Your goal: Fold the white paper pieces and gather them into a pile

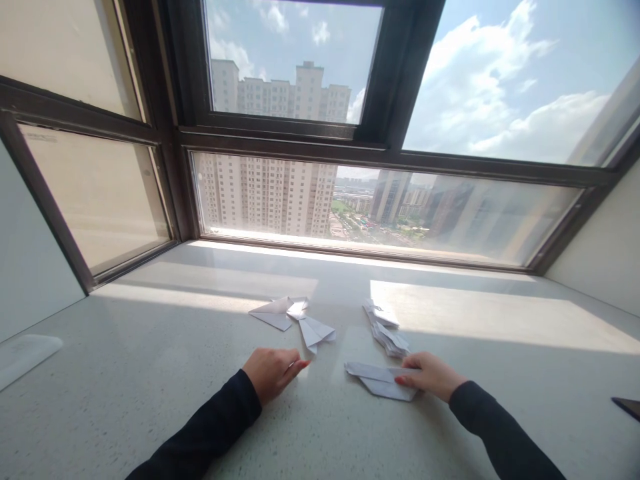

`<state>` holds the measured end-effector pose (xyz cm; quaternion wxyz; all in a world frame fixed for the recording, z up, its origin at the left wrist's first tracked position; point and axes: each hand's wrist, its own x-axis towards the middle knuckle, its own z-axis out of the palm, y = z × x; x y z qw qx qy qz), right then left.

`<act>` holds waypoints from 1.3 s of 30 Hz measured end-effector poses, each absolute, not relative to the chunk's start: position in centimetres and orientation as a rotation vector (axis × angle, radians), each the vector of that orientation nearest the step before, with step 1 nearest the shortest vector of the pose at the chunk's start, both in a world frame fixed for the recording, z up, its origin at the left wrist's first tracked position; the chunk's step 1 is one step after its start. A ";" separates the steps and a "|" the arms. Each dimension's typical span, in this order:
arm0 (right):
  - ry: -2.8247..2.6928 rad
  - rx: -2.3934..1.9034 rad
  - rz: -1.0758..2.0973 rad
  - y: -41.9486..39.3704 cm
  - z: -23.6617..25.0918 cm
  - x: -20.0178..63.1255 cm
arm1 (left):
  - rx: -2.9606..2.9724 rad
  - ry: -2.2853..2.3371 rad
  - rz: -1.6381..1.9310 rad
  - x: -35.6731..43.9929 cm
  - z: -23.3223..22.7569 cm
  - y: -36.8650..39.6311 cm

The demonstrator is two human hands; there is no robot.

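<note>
sunlit sill (150, 373): two loose folded planes (295, 320), one stack (386, 330), right hand (430, 375) grip pinching another plane (380, 381).

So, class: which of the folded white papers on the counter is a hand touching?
The folded paper nearest the camera, under the right hand; the others lie farther back, untouched.

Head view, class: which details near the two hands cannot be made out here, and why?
- Folded white paper piece in the head view: the right hand covers its right end.
- Stack of folded white papers: too small to count.
- Dark flat object: cut off by the right edge.
- Left hand: palm faces down, so anything under it is hidden.
</note>
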<state>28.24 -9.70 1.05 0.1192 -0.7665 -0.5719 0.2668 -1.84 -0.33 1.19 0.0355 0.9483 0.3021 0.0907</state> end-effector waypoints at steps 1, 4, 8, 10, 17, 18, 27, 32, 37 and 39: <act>-1.625 -2.320 0.764 -10.2 1.2 29.4 | 2.915 0.916 0.275 -1.8 1.2 -0.4; -1.599 -2.477 0.637 -11.0 1.9 31.4 | 2.886 0.874 0.261 -1.5 1.1 -0.7; -1.662 -2.611 0.378 -10.9 2.6 31.1 | 2.835 0.843 0.253 -1.3 1.0 -0.9; -1.679 -2.679 0.199 -10.8 2.9 30.6 | 2.818 0.841 0.255 -1.3 1.0 -0.9; -1.574 -2.758 -0.124 -11.4 3.7 30.2 | 2.791 0.851 0.276 -1.3 0.8 -0.7; -1.560 -2.745 -0.162 -11.5 4.1 30.0 | 2.781 0.854 0.274 -1.3 0.7 -0.7; -1.878 -1.912 0.175 -7.5 4.1 17.4 | 2.782 0.891 0.245 -1.3 0.8 -0.5; -1.731 -1.463 0.907 -5.2 -0.2 12.8 | 2.829 1.023 0.214 -1.6 0.3 0.1; -1.307 -1.290 1.275 -4.8 -1.3 13.5 | 2.856 1.090 0.168 -1.5 0.1 0.1; -1.183 -1.239 1.349 -4.8 -1.1 13.8 | 2.862 1.101 0.159 -1.5 0.1 -0.1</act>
